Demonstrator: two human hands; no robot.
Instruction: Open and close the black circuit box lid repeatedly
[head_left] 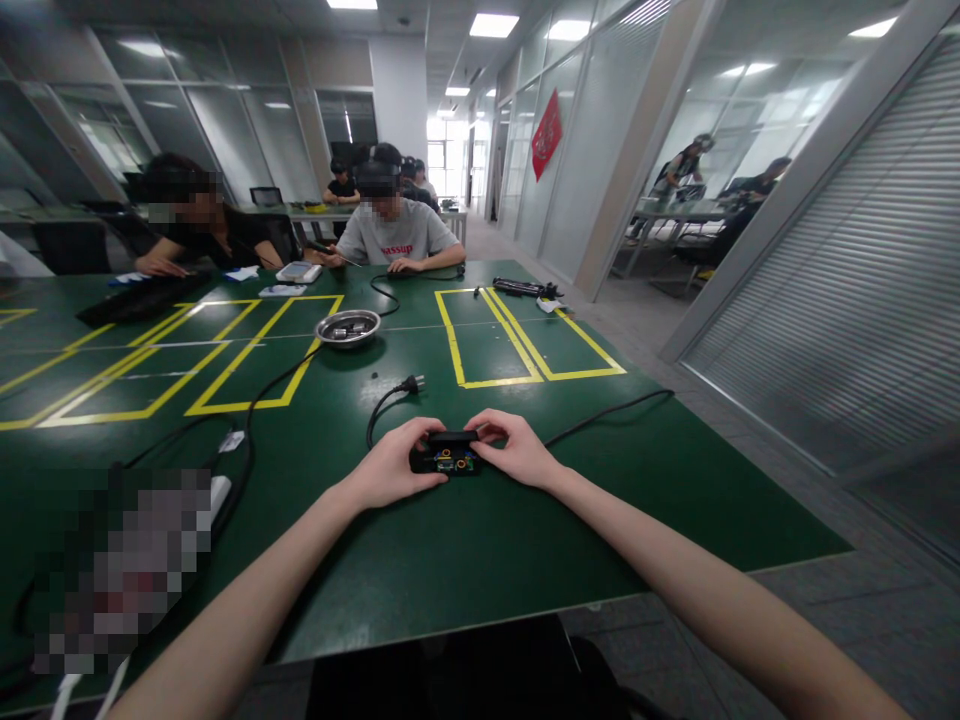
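Observation:
Close to the table's near side, my left hand grips the left end of a small black power adapter case. The case is open, and a circuit board with yellow ringed coils shows inside. My right hand pinches the black cover along the far side of the case. Whether the cover touches the case I cannot tell. A black cord with a mains plug loops out behind my left hand. Another black cable runs off to the right from behind my right hand.
A metal bowl with small metal parts stands on the green table, beyond my hands. Yellow tape marks rectangles there. A black tripod-like item lies at the far right. A blurred object is at left. Two people sit opposite.

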